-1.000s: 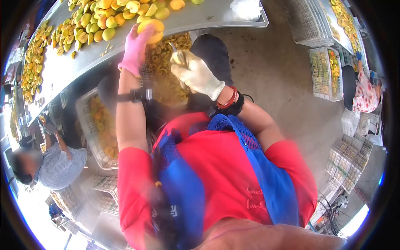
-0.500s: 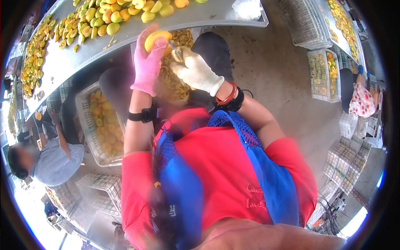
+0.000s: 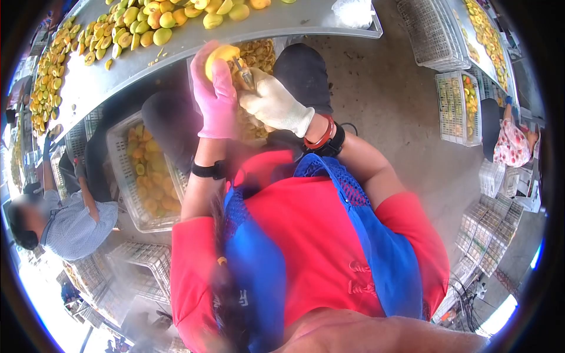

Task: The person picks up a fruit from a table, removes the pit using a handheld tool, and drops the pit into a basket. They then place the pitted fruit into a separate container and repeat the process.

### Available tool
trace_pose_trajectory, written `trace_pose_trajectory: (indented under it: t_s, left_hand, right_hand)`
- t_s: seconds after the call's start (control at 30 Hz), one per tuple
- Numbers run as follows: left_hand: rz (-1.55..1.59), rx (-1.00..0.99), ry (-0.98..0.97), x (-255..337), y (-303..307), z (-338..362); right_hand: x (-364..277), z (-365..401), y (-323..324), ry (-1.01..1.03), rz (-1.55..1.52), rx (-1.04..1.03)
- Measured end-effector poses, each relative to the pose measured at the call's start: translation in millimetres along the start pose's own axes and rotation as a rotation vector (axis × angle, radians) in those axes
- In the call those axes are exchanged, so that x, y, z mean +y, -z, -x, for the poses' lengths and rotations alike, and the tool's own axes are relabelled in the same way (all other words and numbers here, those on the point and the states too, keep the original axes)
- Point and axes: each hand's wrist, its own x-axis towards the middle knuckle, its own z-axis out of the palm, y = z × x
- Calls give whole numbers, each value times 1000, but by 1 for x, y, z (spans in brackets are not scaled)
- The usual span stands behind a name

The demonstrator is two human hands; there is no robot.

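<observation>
My left hand (image 3: 215, 97), in a pink glove, is closed round a yellow fruit (image 3: 222, 57), possibly a mango, just off the table's near edge. Part of the fruit is behind the gloved fingers. In a white glove, my right hand (image 3: 272, 101) grips a small metal tool that looks like a peeler (image 3: 245, 75). Its tip is close to the fruit's right side; whether it touches is hard to tell. Below both hands, a container between my knees holds many yellow peel strips (image 3: 257, 54).
A metal table (image 3: 194, 42) bears many cut fruit pieces (image 3: 138, 25) and a clear plastic bag (image 3: 353, 13). A white crate (image 3: 125, 176) of fruit stands left of my knee. At left a co-worker (image 3: 79, 226) sits; stacked crates (image 3: 432, 35) stand at right.
My left hand has shifted slightly right and down, and the fruit has turned in it. The peeler is angled differently beside the fruit. The co-worker's hand at left has moved up to the table edge.
</observation>
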Motion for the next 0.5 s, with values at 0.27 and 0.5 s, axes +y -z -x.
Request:
trace_pose_trajectory:
  t_s: [0.27, 0.5]
  left_hand:
    - [80, 8, -11, -11, 0, 4]
    - [63, 20, -7, -10, 2, 6]
  right_hand:
    - [27, -14, 0, 436, 538, 193]
    - [29, -23, 0, 403, 579, 169]
